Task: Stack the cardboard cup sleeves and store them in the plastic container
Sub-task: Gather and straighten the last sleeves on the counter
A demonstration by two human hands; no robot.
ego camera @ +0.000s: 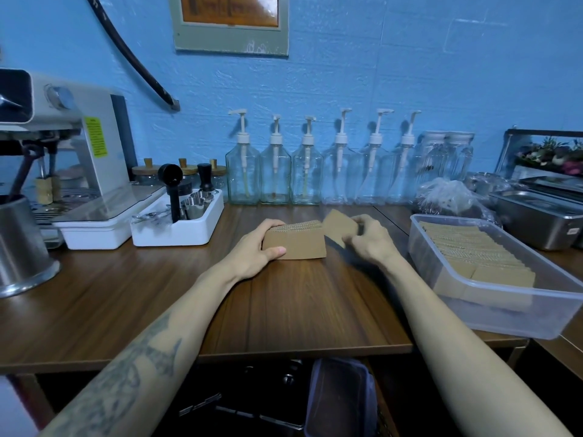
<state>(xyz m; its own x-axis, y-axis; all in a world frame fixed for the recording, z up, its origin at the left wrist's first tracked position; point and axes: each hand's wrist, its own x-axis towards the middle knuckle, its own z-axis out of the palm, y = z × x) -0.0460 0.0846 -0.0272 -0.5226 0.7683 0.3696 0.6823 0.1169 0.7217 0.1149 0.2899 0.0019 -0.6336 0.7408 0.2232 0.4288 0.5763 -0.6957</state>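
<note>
A squared stack of brown corrugated cardboard cup sleeves (295, 242) is gripped on the wooden worktop (284, 304) by the left hand (258, 247), while a single sleeve (339, 230), pinched in the right hand (367, 238), is best aligned edge-to-edge before the clear plastic container (492, 313), already part-filled, is loaded.

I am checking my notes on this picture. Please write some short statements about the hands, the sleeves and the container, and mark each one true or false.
1. The left hand grips a stack of sleeves on the wooden table. True.
2. The right hand is empty. False: it pinches a single sleeve beside the stack.
3. The plastic container already holds sleeves. True.
4. The container stands left of the hands. False: it stands to their right.
5. Pump bottles line the blue wall. True.
</note>
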